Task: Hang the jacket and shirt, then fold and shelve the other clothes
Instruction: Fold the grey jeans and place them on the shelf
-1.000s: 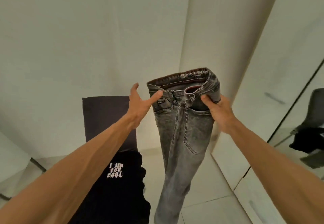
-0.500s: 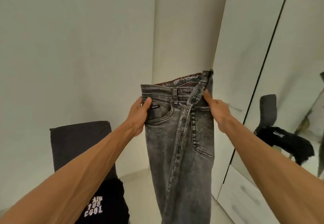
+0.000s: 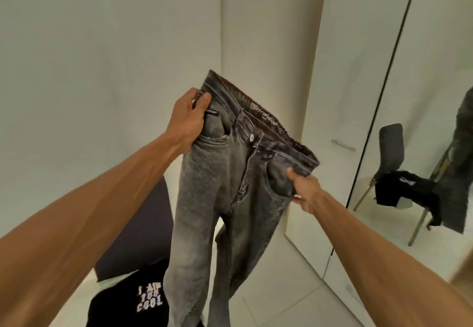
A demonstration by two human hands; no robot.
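Note:
A pair of washed grey jeans hangs in the air in front of me, front side facing me, both legs dangling toward the floor. My left hand grips the waistband at its left corner, held high. My right hand pinches the waistband at the right corner, lower down, so the waist slants down to the right. A black T-shirt with white lettering lies on a dark chair at the lower left.
Pale walls meet in a corner behind the jeans. A white wardrobe door with a handle stands on the right. Beside it a mirror reflects the chair and black shirt. Light floor tiles lie below.
My left hand took hold of the waistband and rose, my right hand dropped and moved right. The waist has spread open and the jeans now face me flat.

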